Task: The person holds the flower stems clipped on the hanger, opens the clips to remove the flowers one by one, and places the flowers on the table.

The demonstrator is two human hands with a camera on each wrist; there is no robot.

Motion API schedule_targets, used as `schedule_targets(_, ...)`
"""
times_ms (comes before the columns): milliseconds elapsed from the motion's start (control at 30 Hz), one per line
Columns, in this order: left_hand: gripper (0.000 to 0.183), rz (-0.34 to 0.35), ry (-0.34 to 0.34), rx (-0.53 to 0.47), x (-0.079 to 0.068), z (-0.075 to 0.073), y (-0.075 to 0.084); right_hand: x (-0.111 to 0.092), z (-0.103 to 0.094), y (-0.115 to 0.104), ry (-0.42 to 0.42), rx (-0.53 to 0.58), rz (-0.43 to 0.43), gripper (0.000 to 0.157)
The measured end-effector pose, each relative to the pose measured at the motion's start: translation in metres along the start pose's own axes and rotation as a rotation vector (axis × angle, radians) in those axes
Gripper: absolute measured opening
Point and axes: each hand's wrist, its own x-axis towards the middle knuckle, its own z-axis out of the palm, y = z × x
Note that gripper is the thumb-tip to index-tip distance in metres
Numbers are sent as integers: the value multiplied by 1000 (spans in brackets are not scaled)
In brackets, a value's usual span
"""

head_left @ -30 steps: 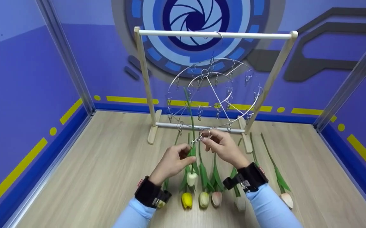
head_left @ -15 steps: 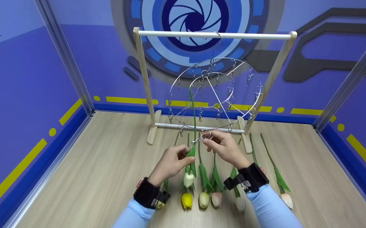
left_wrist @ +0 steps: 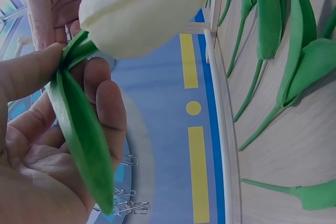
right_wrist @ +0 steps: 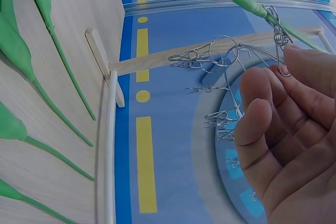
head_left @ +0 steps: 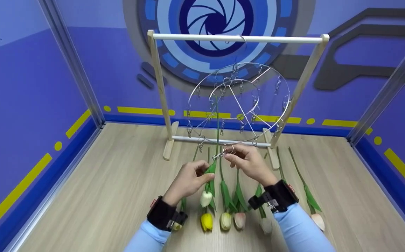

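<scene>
My left hand [head_left: 190, 178] holds an artificial white tulip [head_left: 206, 198] upside down, thumb and fingers pinching its green leaves just below the bloom. The bloom hangs lowest and the stem points up toward the wire hanger. My right hand [head_left: 249, 162] pinches a metal clip [right_wrist: 278, 38] between thumb and fingers. In the right wrist view, the clip's tip meets the stem just past the leaf base. The clip belongs to the round wire hanger [head_left: 238, 99], which tilts down toward me from the stand's top bar. The left wrist view shows the white tulip bloom [left_wrist: 142, 14] up close.
A wooden stand [head_left: 155, 70] with white bars carries the hanger, where several other clips dangle. Several tulips lie on the wood-look table, including a yellow tulip [head_left: 207, 222] and a pale pink tulip [head_left: 317, 222] at the right. Blue panels enclose the back and sides.
The tulip's bloom has swung left while the stem's upper end has swung right, bringing it nearly upright. The hanger has shifted very slightly. Both hands have stayed almost in place.
</scene>
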Motion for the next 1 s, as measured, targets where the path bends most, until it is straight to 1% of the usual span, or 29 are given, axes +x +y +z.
schedule_targets(167, 11, 9, -4, 14, 0, 0, -1, -1, -2, -1, -8, -32, 8, 14)
schedule_targets(400, 11, 12, -5, 13, 0, -1, -1, -1, -3, -3, -10, -34, 27, 15)
schedule_targets(767, 9, 19, -11, 17, -1, -2, -1, 0, -4, -2, -11, -39, 28, 13)
schedule_targets(1000, 9, 16, -13, 38, -1, -2, 0, 1, -6, -3, -12, -52, 40, 13)
